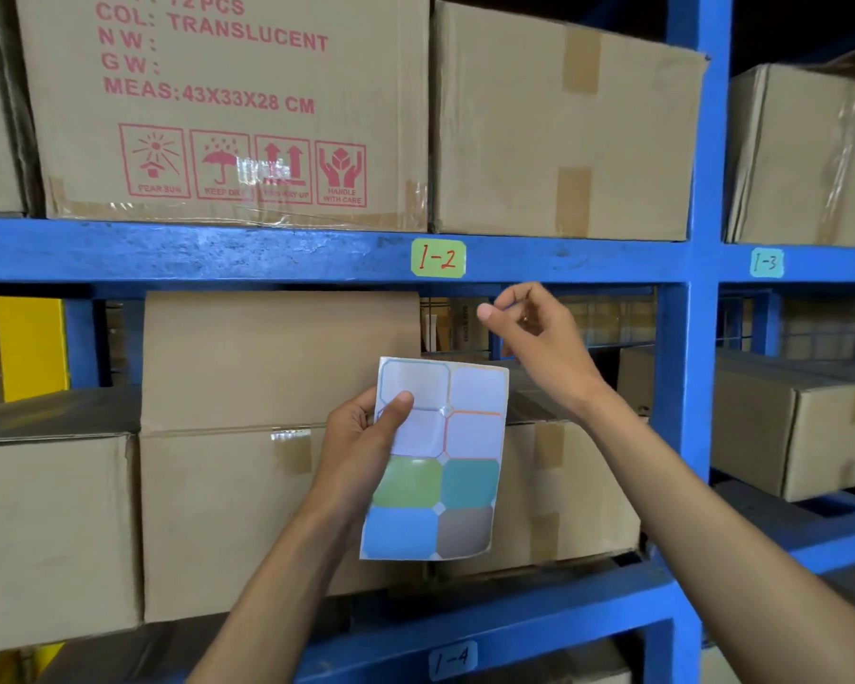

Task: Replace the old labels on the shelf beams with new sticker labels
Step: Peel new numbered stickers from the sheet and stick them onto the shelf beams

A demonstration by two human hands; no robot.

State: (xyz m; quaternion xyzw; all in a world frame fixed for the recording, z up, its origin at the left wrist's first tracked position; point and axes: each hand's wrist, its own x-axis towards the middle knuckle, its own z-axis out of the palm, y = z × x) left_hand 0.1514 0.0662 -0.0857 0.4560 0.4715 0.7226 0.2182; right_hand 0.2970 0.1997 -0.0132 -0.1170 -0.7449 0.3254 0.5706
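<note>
My left hand (359, 439) holds a sticker sheet (465, 466) upright by its left edge, thumb on the front. The sheet's upper places are peeled bare and white. Green, teal, blue and grey stickers remain on its lower half. My right hand (539, 333) is raised just above the sheet, a little below the blue shelf beam (218, 251), fingers curled against the thumb with nothing visible in them. A green label "1-2" (438, 259) in red writing is stuck on that beam, above my right hand. A teal label "1-3" (766, 263) is on the beam to the right. A blue label "1-4" (452, 660) is on the lower beam.
Cardboard boxes fill the shelves: a printed one (228, 106) and a plain one (563, 130) above the beam, several more (228, 510) behind the sheet. A blue upright post (692, 338) divides the bays. A yellow post (30, 348) stands at the far left.
</note>
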